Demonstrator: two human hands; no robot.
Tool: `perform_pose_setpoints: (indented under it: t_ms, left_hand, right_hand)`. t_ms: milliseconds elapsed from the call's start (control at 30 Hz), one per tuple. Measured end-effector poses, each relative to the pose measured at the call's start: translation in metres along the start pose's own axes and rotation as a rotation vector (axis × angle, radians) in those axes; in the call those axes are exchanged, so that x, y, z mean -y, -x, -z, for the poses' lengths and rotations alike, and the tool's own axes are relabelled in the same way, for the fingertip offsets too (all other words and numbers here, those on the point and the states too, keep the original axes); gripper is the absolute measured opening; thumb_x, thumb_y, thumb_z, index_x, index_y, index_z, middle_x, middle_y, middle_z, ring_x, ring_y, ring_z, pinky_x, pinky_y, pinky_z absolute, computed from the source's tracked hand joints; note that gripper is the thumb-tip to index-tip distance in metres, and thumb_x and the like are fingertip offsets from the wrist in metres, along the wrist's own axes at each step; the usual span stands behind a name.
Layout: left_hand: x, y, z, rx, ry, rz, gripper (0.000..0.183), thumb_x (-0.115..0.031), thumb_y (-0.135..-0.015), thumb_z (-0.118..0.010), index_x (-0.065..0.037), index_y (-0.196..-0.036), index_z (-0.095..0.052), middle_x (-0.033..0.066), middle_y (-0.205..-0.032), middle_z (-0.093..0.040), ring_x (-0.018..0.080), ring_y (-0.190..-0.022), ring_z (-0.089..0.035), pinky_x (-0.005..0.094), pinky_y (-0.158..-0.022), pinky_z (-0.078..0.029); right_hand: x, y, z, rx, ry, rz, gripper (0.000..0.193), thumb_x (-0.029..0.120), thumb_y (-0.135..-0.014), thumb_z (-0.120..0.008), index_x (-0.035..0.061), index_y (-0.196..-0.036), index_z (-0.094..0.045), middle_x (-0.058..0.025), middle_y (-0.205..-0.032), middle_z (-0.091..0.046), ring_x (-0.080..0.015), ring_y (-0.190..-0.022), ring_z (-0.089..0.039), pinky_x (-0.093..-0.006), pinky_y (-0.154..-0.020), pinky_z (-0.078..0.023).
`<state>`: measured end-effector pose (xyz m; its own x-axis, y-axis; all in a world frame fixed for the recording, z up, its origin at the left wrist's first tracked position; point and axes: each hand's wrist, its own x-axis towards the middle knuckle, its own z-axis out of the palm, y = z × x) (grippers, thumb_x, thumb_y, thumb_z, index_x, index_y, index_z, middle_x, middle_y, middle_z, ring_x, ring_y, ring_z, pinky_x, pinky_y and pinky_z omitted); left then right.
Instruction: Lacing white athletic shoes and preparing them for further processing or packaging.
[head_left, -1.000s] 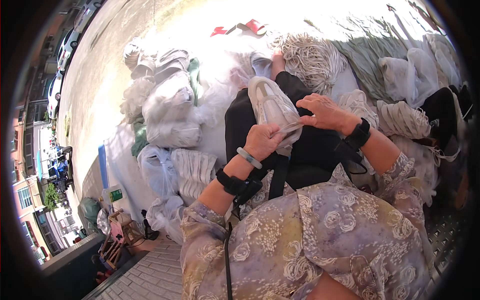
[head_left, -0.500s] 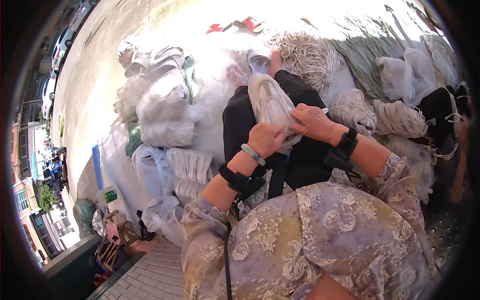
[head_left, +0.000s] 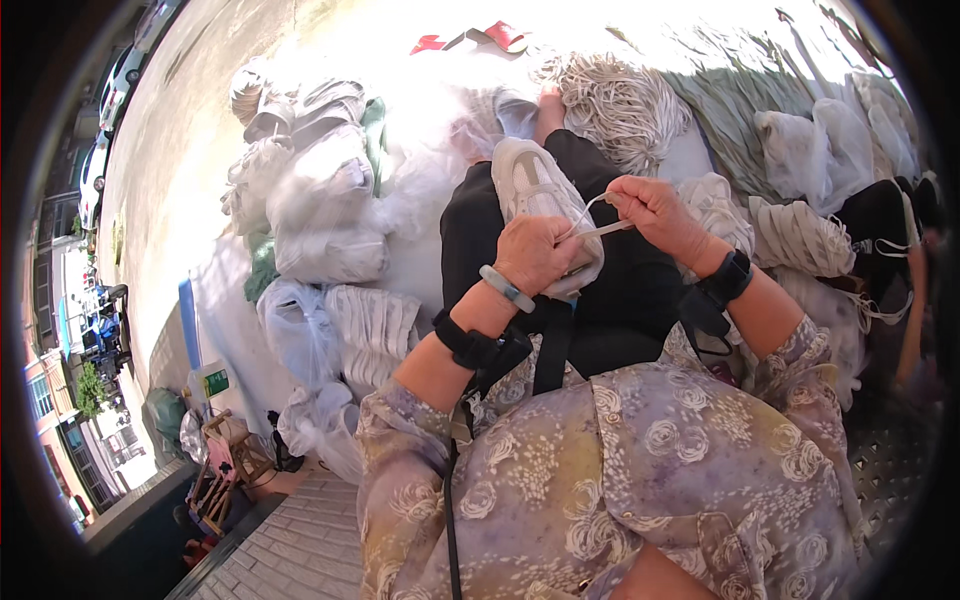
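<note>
A pale beige sneaker (head_left: 540, 180) rests on my lap over dark trousers, toe pointing away from me. My left hand (head_left: 535, 255) is closed at the shoe's upper, gripping a white shoelace (head_left: 602, 230) where it meets the shoe. To the right of the sneaker, my right hand (head_left: 660, 215) pinches the same lace and draws it out taut, with a small loop showing near the fingertips. The lace's eyelets are mostly hidden behind my left hand.
A heap of white laces (head_left: 625, 110) lies beyond my knees. Stacked pale shoe uppers (head_left: 372, 335) and plastic-wrapped bundles (head_left: 325, 220) lie at the left. More pale shoe pieces (head_left: 800, 237) sit at the right. A small wooden chair (head_left: 215, 480) stands at lower left.
My right hand has moved up and right, away from the shoe, pulling the lace into view. The left hand stays at the shoe, which has shifted slightly left.
</note>
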<state>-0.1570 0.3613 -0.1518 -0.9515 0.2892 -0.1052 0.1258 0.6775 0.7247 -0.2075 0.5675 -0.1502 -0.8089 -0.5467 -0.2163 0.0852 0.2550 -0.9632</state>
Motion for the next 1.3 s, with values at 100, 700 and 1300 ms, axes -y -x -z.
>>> perform_pose_setpoints:
  t_ms: [100,700,1300]
  left_hand:
    - [0.004,-0.002,-0.009,-0.047,0.123,0.027,0.018,-0.023,-0.073,-0.062,-0.006,-0.07,-0.065,0.015,-0.061,-0.059,0.033,-0.059,-0.059,0.0393,-0.058,-0.047]
    - [0.013,-0.017,0.001,-0.17,-0.151,-0.193,0.014,-0.021,-0.073,-0.066,-0.008,-0.068,-0.062,0.0104,-0.061,-0.057,0.0272,-0.057,-0.058,0.0335,-0.052,-0.046]
    - [0.061,-0.025,-0.015,-0.32,0.239,0.267,0.016,-0.008,-0.071,-0.07,-0.003,-0.078,-0.057,0.0007,-0.066,-0.055,0.0073,-0.057,-0.05,0.0224,-0.056,-0.045]
  right_hand:
    - [-0.012,-0.012,0.031,-0.415,0.768,0.212,0.014,0.013,-0.081,-0.055,-0.0001,-0.084,-0.059,-0.013,-0.071,-0.059,-0.0357,-0.069,-0.057,-0.0392,-0.064,-0.046]
    - [-0.005,-0.032,-0.011,0.202,0.156,0.144,0.012,0.007,-0.079,-0.061,-0.0017,-0.086,-0.063,-0.0088,-0.07,-0.06,-0.0127,-0.065,-0.056,-0.0263,-0.061,-0.044]
    - [-0.018,-0.075,-0.032,0.039,0.733,0.164,0.014,0.013,-0.07,-0.049,0.0021,-0.069,-0.058,-0.0188,-0.068,-0.059,-0.036,-0.071,-0.06,-0.046,-0.066,-0.045]
